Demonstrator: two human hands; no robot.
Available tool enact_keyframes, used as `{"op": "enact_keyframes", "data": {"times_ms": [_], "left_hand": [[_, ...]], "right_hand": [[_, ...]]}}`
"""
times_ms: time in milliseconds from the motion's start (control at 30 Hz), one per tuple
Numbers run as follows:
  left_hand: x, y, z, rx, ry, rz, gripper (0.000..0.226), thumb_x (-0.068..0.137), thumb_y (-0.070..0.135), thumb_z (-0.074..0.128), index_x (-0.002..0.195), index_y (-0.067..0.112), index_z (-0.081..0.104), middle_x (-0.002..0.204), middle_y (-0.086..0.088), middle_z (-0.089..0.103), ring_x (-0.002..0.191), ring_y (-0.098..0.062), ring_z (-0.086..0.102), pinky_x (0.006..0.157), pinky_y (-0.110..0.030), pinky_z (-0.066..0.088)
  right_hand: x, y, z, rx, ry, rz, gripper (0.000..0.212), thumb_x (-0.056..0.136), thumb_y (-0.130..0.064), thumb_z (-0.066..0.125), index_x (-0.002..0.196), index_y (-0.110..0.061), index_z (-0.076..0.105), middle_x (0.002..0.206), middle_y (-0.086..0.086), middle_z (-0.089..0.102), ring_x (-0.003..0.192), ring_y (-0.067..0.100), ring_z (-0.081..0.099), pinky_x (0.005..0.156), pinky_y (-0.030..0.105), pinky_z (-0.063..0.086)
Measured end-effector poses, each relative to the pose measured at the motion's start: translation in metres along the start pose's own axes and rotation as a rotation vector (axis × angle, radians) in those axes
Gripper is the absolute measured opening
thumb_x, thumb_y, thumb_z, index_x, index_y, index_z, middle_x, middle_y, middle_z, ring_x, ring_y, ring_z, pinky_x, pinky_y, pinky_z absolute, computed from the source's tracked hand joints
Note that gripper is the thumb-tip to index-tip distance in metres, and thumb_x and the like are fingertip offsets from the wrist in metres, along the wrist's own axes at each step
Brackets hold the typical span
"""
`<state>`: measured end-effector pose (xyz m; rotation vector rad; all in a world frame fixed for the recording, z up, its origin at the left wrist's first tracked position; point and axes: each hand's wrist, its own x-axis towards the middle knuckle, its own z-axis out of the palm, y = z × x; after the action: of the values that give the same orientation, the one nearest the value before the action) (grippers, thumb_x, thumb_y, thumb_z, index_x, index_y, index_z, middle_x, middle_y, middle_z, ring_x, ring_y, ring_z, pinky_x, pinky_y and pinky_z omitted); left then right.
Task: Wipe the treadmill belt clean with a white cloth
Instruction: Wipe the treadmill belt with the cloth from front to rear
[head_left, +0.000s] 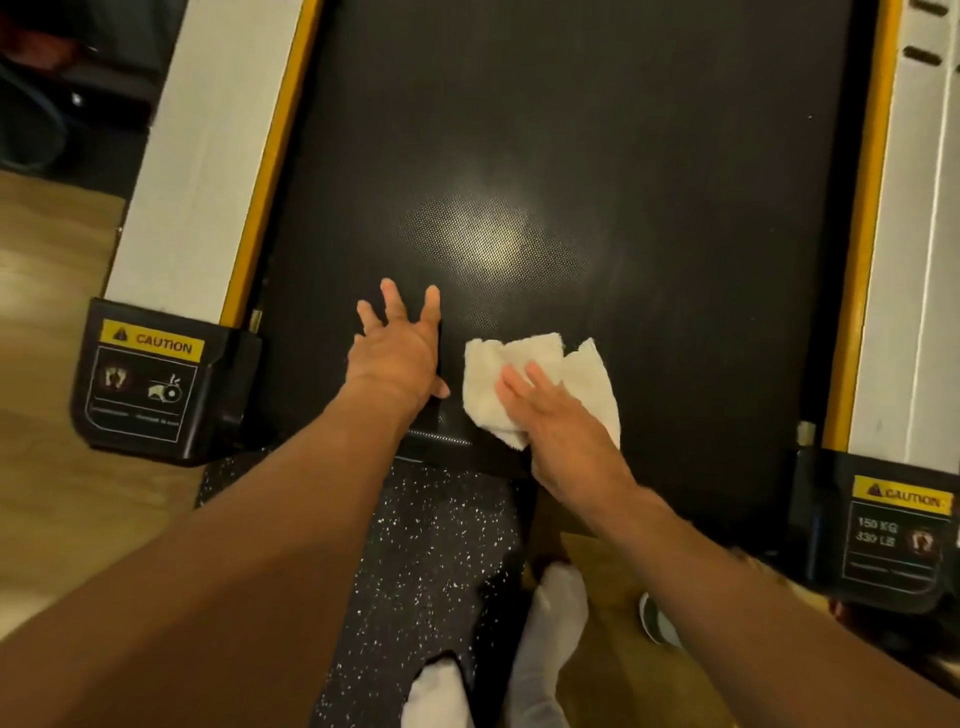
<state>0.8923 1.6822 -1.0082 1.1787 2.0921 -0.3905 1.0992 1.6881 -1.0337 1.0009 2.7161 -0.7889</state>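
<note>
Both forearms reach in, right hand (558, 436) flat, pressing white cloth (540, 384) on treadmill belt (571, 130) near rear edge, left hand (397, 353) splayed empty beside it; most of belt looks unwiped.

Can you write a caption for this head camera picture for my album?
Right hand presses a white cloth on the treadmill belt; left hand spread flat beside it.
</note>
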Motion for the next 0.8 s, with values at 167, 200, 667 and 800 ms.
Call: {"op": "enact_keyframes", "data": {"times_ms": [167, 200, 667, 800], "left_hand": [[0.005, 0.001, 0.001, -0.041, -0.008, 0.011, 0.116, 0.077, 0.025, 0.078, 0.152, 0.03, -0.011, 0.155, -0.019, -0.024, 0.143, -0.047, -0.009, 0.112, -0.056, 0.021], [0.005, 0.002, 0.001, -0.049, -0.01, 0.012, 0.116, 0.077, 0.023, 0.078, 0.152, 0.029, -0.011, 0.155, -0.019, -0.024, 0.143, -0.047, -0.01, 0.112, -0.057, 0.02], [-0.005, -0.036, 0.0, -0.137, 0.118, 0.103, 0.093, 0.086, 0.016, 0.07, 0.154, 0.021, 0.007, 0.162, -0.004, -0.003, 0.147, -0.029, 0.009, 0.113, -0.047, 0.025], [-0.015, -0.085, -0.016, -0.057, 0.338, 0.099, 0.077, 0.09, 0.018, 0.064, 0.152, 0.022, 0.018, 0.16, -0.006, 0.015, 0.143, -0.029, 0.025, 0.112, -0.046, 0.03]], "right_hand": [[0.049, 0.035, -0.025, 0.008, 0.152, 0.155, 0.063, 0.078, 0.01, 0.051, 0.138, -0.01, 0.048, 0.149, 0.004, 0.041, 0.142, 0.03, 0.03, 0.109, 0.044, 0.036], [0.055, 0.034, -0.025, -0.016, 0.188, 0.215, 0.064, 0.079, 0.01, 0.051, 0.14, -0.009, 0.046, 0.15, 0.005, 0.04, 0.143, 0.031, 0.029, 0.109, 0.045, 0.036], [0.075, -0.031, -0.001, -0.039, 0.139, 0.169, 0.075, 0.081, 0.011, 0.048, 0.149, -0.014, 0.029, 0.158, 0.003, 0.022, 0.148, 0.027, 0.013, 0.117, 0.042, 0.023], [0.043, -0.059, 0.005, -0.126, -0.094, -0.127, 0.08, 0.081, 0.004, 0.058, 0.151, -0.016, 0.026, 0.161, -0.002, 0.016, 0.148, 0.024, 0.01, 0.117, 0.039, 0.018]]}}
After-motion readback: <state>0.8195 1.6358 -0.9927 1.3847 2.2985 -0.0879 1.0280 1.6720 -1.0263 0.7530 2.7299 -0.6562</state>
